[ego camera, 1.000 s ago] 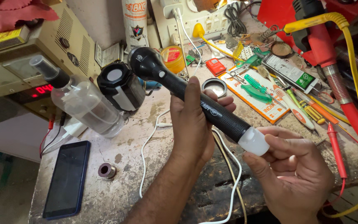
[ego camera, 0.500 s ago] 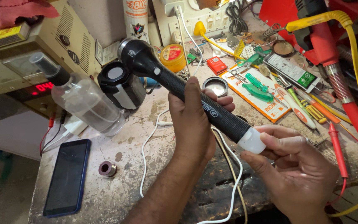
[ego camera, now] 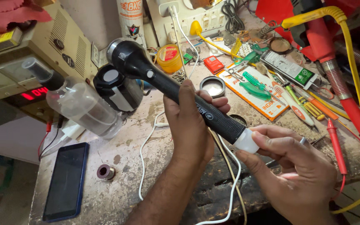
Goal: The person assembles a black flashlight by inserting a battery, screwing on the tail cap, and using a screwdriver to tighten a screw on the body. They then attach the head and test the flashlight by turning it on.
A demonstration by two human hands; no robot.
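Here the black flashlight (ego camera: 176, 89) slants above the workbench (ego camera: 126, 187), head up-left, tail down-right. The left hand (ego camera: 190, 125) wraps closed around its ribbed grip at mid-barrel. The right hand (ego camera: 296, 166) pinches the white end cap (ego camera: 246, 141) on the tail between thumb and fingers. A smartphone (ego camera: 65, 181) lies well apart, lower left.

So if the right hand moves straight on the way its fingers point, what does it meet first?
The right hand points up-left along the black torch; its fingers already grip the white end cap. Further on, it would probably meet the left hand.
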